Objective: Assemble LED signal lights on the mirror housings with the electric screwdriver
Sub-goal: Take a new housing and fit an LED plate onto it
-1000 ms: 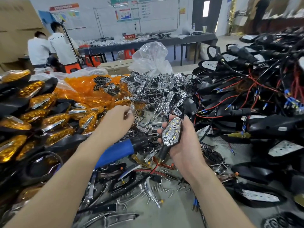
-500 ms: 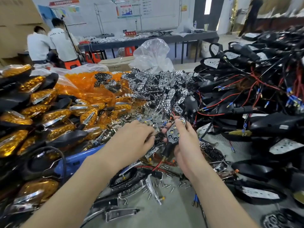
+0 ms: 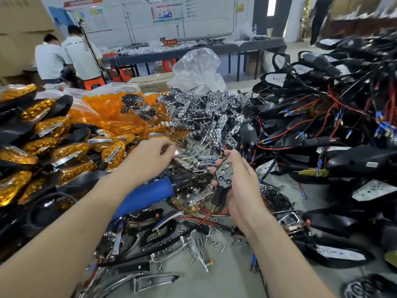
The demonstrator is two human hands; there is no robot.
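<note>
My right hand grips an LED signal light, a chrome reflector with several round LEDs, on a black stem with a red wire. It is held above the table's middle. My left hand reaches to the left of it, its curled fingertips at small chrome pieces; whether they pinch one is unclear. The blue electric screwdriver lies on the table under my left forearm, its black nose pointing toward the light.
Finished amber-lens lights pile up on the left, with loose orange lenses behind. A heap of chrome reflectors is straight ahead. Black mirror housings with red wires fill the right. Screws and chrome trims litter the near table.
My left hand came down next to the right hand half a second ago, then moved back left to the chrome pieces. The right hand kept hold of the light, tilting it slightly.
</note>
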